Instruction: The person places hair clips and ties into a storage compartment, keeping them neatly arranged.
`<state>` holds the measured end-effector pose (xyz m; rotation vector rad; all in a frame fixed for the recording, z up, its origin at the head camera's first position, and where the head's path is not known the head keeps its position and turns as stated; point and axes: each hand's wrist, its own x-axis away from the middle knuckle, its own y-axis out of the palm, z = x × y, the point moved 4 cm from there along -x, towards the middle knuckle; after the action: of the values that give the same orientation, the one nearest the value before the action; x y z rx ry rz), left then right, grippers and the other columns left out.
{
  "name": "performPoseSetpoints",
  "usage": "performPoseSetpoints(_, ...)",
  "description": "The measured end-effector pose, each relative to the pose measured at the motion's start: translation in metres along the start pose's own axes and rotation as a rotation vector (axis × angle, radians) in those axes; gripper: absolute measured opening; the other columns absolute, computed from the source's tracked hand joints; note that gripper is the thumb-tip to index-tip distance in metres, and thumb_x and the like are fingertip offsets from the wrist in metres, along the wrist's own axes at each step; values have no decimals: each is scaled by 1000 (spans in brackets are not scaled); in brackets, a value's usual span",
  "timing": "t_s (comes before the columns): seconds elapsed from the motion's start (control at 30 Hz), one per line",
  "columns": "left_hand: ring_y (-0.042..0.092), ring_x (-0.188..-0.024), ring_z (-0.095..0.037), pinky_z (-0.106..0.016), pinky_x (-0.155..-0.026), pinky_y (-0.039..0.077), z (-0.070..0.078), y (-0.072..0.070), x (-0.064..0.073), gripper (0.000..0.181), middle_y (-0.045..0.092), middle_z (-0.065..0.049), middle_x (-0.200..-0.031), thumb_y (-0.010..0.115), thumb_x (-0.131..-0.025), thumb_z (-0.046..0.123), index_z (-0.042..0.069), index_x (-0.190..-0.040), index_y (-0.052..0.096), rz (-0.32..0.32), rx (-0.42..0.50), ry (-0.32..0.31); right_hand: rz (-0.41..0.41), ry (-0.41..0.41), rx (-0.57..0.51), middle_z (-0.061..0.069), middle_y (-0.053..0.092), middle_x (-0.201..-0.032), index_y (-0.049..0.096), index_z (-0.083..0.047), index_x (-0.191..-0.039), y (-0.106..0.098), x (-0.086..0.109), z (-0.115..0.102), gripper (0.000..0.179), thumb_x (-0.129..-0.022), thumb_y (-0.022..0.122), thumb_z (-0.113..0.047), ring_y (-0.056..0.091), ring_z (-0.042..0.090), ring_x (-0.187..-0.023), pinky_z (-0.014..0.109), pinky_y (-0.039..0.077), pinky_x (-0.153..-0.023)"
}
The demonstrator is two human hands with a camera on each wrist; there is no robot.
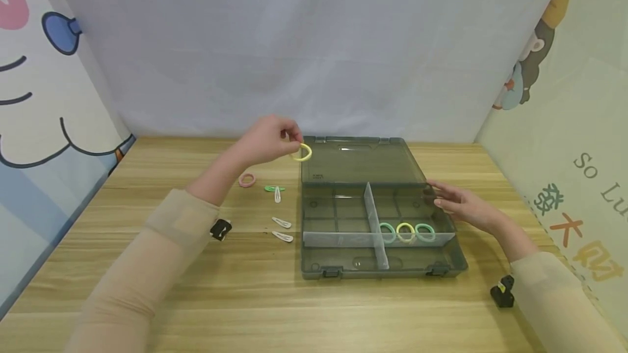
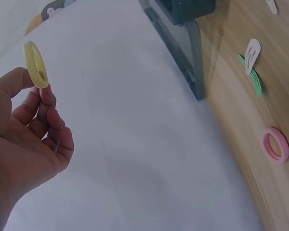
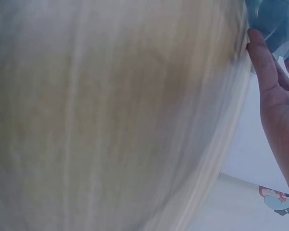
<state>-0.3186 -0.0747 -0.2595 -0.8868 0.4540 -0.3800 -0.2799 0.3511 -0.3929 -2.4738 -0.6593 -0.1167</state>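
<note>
My left hand [image 1: 269,139] pinches a yellow hair tie [image 1: 306,152] between thumb and fingertips, raised near the left side of the grey see-through organizer box [image 1: 314,274]. In the left wrist view the hair tie [image 2: 34,67] stands up from the fingertips. My right hand [image 1: 466,208] rests against the box's right side, its fingers extended; in the right wrist view its fingers [image 3: 265,67] touch the box wall. Two green hair ties [image 1: 424,232] and a yellow one [image 1: 405,232] sit inside the box, in the right compartment behind the long divider [image 1: 338,239].
Left of the box lie a pink hair tie [image 1: 247,180], a green hair clip [image 1: 271,189] under a white clip [image 1: 277,195], and two more white clips [image 1: 282,236]. The box's lid [image 1: 363,162] lies folded back. A white cloth [image 1: 314,59] hangs behind the table.
</note>
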Motion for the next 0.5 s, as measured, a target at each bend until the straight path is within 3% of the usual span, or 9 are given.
performPoseSetpoints(0.5, 54, -75, -15, -27, -69, 42, 42, 20, -23, 5, 67, 0, -85, 64, -89, 15, 13, -87, 68, -120, 5, 159, -8, -2, -4, 27, 10, -154, 13, -14, -152, 0, -1, 1, 63, -100, 46, -31, 16, 49, -137, 68, 29, -97)
